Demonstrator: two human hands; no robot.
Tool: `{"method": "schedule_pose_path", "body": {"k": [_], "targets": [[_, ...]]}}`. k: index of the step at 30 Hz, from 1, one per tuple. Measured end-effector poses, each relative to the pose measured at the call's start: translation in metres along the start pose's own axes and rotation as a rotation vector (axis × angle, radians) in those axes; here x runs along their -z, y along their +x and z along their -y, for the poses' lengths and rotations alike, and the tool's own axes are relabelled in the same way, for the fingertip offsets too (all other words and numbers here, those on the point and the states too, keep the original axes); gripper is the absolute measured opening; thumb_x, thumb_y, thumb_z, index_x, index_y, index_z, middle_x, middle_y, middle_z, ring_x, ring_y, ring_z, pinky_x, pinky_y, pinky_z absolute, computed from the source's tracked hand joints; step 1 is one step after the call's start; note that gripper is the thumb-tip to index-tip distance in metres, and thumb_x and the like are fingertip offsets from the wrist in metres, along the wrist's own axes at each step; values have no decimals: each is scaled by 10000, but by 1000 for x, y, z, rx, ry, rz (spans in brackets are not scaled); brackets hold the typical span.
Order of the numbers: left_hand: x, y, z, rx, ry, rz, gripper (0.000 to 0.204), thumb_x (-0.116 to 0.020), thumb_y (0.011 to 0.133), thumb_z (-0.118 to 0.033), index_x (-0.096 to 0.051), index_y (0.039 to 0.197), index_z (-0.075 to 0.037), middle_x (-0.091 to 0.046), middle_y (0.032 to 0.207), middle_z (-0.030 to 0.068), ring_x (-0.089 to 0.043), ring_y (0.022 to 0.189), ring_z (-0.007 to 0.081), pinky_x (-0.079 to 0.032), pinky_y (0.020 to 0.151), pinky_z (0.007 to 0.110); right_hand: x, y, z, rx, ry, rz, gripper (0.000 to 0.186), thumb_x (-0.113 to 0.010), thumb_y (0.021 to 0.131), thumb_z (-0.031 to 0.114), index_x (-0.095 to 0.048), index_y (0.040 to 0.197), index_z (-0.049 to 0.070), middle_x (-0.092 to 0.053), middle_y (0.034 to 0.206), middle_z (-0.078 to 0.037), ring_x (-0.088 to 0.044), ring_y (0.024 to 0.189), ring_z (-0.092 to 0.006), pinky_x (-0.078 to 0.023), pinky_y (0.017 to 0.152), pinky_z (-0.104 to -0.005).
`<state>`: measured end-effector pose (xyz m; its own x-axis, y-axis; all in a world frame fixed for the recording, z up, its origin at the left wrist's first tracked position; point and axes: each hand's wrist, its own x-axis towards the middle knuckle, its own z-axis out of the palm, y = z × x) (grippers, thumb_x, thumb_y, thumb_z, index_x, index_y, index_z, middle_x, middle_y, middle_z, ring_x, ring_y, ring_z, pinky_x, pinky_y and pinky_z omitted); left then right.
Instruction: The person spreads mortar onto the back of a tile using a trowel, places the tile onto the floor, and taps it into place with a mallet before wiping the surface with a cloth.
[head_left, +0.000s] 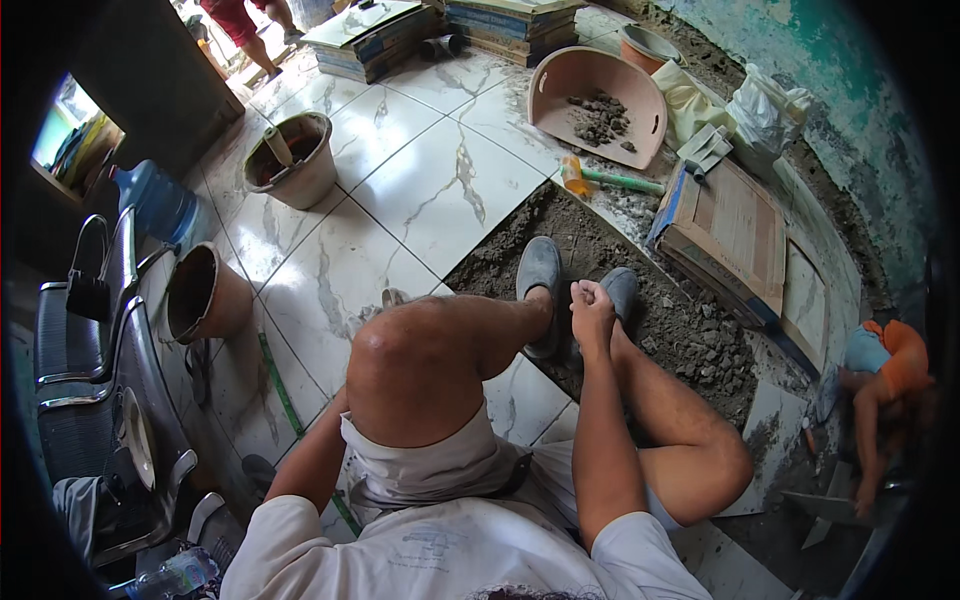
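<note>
Count: 2 grey shoes (541, 275) at frame centre on dark mortar bed (690, 335), 2 buckets (205, 295) at left, 1 pink tub (598, 105) w/ rubble at top, 1 mallet (605, 180) below it, 2 tile stacks (370, 38) at top edge. Right hand (592, 310) is a loose fist, nothing visibly held, resting between the shoes just beside the right one; left hand hidden behind the raised knee (410, 360), state can't be told. Shoes: plain grey slip-ons, long axis approx. vertical in frame, toes toward top.
</note>
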<state>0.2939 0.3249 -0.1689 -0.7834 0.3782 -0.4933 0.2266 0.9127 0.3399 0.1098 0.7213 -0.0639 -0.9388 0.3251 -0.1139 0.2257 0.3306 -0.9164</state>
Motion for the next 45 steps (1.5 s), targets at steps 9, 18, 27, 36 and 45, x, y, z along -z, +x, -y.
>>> {"method": "schedule_pose_path", "body": {"k": [9, 18, 27, 36, 45], "targets": [[52, 103, 30, -2, -122, -492, 647, -512, 941, -432, -399, 1446, -43, -351, 1533, 180, -282, 1431, 375, -222, 1169, 499, -8, 58, 16, 162, -318, 36, 382, -697, 882, 323, -669, 1097, 8, -721, 946, -152, -699, 889, -271, -537, 796, -372], [86, 181, -3, 225, 24, -529, 835, -459, 939, -563, -270, 1496, 31, -219, 1586, 199, -174, 1485, 329, -120, 1201, 502, 41, 115, 17, 266, -666, 182, 425, -708, 867, 296, -641, 1163, -3, -678, 1046, -192, -679, 876, -275, -533, 792, -374], [92, 173, -10, 277, 138, -505, 941, -402, 906, -674, -270, 1495, 47, -234, 1583, 197, -182, 1484, 329, -92, 1175, 589, 57, 106, 52, 240, -920, 364, 445, -702, 861, 242, -614, 1215, -11, -653, 1090, -215, -658, 932, -312, -517, 830, -381], [75, 109, 48, 853, -230, -548, 883, -435, 928, -618, -215, 1530, -11, -156, 1609, 198, -120, 1493, 359, -63, 1175, 585, 107, 99, 165, 436, -1103, 438, 436, -697, 859, 187, -591, 1239, 3, -647, 1126, -214, -647, 990, -345, -501, 867, -407], [39, 61, 56, 660, -58, -634, 782, -619, 843, -451, -397, 1445, -5, -302, 1535, 259, -236, 1443, 414, -118, 1154, 620, 12, 282, 96, 352, -1383, 466, 566, -684, 864, 230, -481, 1351, 26, -531, 1336, -225, -526, 1221, -379, -421, 1032, -430]]}}
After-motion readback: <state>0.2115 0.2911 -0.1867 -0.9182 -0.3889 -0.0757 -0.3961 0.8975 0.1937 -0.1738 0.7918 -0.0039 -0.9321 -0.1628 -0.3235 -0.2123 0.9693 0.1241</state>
